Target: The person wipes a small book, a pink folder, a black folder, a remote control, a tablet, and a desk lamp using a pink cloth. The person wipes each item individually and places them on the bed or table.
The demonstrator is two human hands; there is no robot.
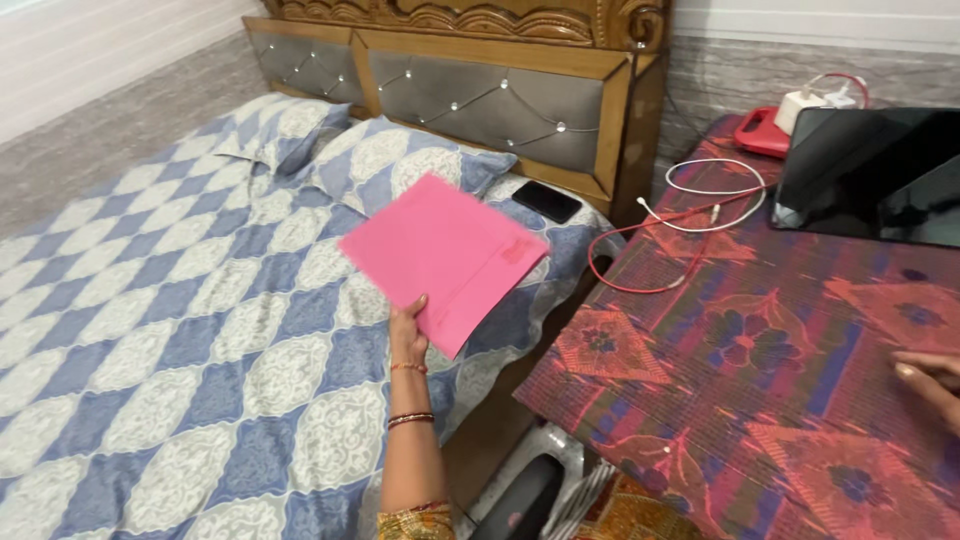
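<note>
The left hand pinches the near corner of a flat pink paper folder, its grip closed on the edge, holding the sheet tilted above a bed covered in a blue-and-white diamond-patterned sheet. Beyond the grip lie two matching pillows, and past the folder's far corner a black phone rests near the padded grey headboard. Off to the right of the grip, the right hand rests on a counter draped in red patterned cloth, fingers loosely extended, holding nothing. Farther back there sit white and red cables and a dark tablet.
</note>
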